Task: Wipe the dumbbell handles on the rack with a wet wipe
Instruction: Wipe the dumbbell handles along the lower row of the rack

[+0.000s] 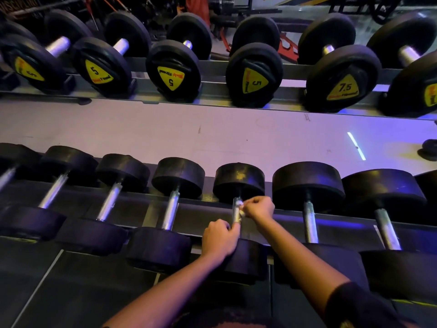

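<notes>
— From the head camera, which dumbbell is being worked on?

— The one in the near row of the rack (293,213), with a similar dumbbell just to its left and a bigger-headed one just to its right. That dumbbell (238,182) lies with its handle (236,216) pointing away from the person, one black head far and one near.

— And the right hand?

— The right hand (259,208) is at the far end of the handle, close under the far head. Its fingers (248,202) are curled and pinch a small white wet wipe (240,207), which is pressed against the metal.

— The left?

— The left hand (221,239) rests on the near head, knuckles up. Its fingers are curled, and one fingertip touches the near end of the handle. I cannot tell whether they actually close round the bar.

— So the two hands are close together?

— Near, but apart, with a bare stretch of handle between them.

— Anything else around?

— A dark sleeve (354,304) covers the right arm near the elbow. Beyond a pale strip (212,133) sits a far row of dumbbells (173,72), with yellow labels reading 5 and, further right, 7.5 (344,87).
</notes>
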{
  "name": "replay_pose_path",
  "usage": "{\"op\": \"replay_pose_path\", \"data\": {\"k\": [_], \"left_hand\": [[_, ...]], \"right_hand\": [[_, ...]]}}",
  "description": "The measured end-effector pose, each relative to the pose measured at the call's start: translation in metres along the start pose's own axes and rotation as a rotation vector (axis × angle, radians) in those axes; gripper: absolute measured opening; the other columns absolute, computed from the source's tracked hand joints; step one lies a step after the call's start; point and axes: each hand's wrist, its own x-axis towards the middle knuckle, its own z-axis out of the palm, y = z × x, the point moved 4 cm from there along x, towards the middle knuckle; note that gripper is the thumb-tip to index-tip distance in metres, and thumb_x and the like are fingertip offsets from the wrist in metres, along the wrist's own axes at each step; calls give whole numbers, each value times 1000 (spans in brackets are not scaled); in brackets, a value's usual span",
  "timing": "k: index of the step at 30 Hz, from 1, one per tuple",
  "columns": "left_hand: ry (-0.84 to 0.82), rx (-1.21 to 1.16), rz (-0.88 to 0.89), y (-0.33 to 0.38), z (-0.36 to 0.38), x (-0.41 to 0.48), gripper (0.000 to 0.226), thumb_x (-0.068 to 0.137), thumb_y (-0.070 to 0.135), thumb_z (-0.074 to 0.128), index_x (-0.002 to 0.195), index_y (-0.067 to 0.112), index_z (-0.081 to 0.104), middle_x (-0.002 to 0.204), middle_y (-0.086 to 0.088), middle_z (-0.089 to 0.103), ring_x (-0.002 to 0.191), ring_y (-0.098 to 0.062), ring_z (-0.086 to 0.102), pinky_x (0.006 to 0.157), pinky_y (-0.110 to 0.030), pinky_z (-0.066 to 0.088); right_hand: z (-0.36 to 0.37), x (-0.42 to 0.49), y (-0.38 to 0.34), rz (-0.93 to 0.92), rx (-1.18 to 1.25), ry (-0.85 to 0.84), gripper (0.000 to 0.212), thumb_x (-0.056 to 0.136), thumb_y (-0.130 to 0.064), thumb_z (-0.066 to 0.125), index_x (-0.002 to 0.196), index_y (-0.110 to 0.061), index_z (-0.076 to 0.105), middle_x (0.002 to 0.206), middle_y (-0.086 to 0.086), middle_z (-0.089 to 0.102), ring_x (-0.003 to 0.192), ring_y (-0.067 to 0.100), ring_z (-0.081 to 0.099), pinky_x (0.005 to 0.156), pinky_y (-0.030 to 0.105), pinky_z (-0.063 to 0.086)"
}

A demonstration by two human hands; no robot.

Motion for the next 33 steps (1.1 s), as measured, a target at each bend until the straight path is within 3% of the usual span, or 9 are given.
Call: {"op": "replay_pose_path", "data": {"k": [3, 7, 11, 16, 19, 23, 27, 31, 33], "left_hand": [[-2, -1, -2, 1, -1, -2, 47, 85, 46, 48, 51, 14, 52, 54, 2, 49, 69, -28, 59, 59, -33, 41], [4, -3, -7, 1, -1, -2, 47, 84, 46, 48, 52, 13, 53, 58, -1, 52, 70, -29, 59, 61, -35, 42], [15, -2, -11, 0, -1, 0, 46, 84, 46, 49, 52, 13, 53, 60, -4, 53, 76, -33, 61, 62, -36, 42], [13, -18, -25, 1, -2, -2, 50, 87, 45, 49, 50, 12, 51, 59, -4, 52, 71, -31, 58, 60, -32, 37], [35, -80, -66, 0, -5, -4, 47, 89, 39, 48, 52, 11, 55, 60, -7, 55, 69, -30, 58, 60, -32, 38], [77, -160, -126, -4, -7, -5, 42, 91, 32, 46, 56, 12, 57, 65, -8, 60, 69, -28, 59, 59, -31, 37], [126, -183, -133, -6, -6, -5, 41, 91, 30, 45, 55, 12, 54, 69, -13, 63, 70, -31, 60, 58, -33, 36], [134, -190, -110, -5, -8, -5, 41, 93, 28, 45, 62, 7, 63, 72, -17, 65, 73, -32, 60, 59, -32, 34], [126, -182, -107, -6, -7, -4, 41, 93, 28, 45, 63, 8, 63, 73, -16, 65, 73, -32, 60, 60, -32, 34]], "right_hand": [[0, 9, -9, -17, -17, 23, 23, 72, -7, 80, 57, -19, 67, 67, 6, 70, 68, 18, 70, 72, 42, 61], [-1, -11, 11, 26, -68, -86, 18, 69, -3, 79, 57, -13, 70, 66, 7, 71, 69, 20, 71, 72, 42, 61], [-5, -36, 35, 28, -138, -183, 7, 69, -6, 79, 65, -10, 74, 71, 4, 73, 76, 15, 71, 75, 33, 60], [-2, -22, 4, -67, -87, -53, 9, 72, -5, 76, 67, -11, 75, 73, 5, 72, 76, 18, 70, 78, 38, 60], [2, -10, -20, -154, -102, 12, 5, 78, -6, 74, 79, -9, 77, 80, 5, 73, 78, 15, 66, 81, 30, 56], [7, -14, -22, -190, -211, -27, 4, 83, -8, 71, 80, -9, 74, 77, 3, 69, 69, 9, 62, 77, 28, 56], [12, -32, 3, -225, -396, -126, 6, 75, -17, 77, 70, -16, 72, 78, 4, 70, 78, 15, 67, 72, 31, 57], [9, -31, -5, -273, -357, -115, 3, 79, -8, 72, 77, -8, 73, 75, 1, 68, 75, 10, 64, 60, 18, 48], [9, -26, -18, -333, -312, -72, 8, 84, -4, 67, 81, -9, 73, 78, 2, 69, 76, 10, 64, 68, 21, 54]]}}
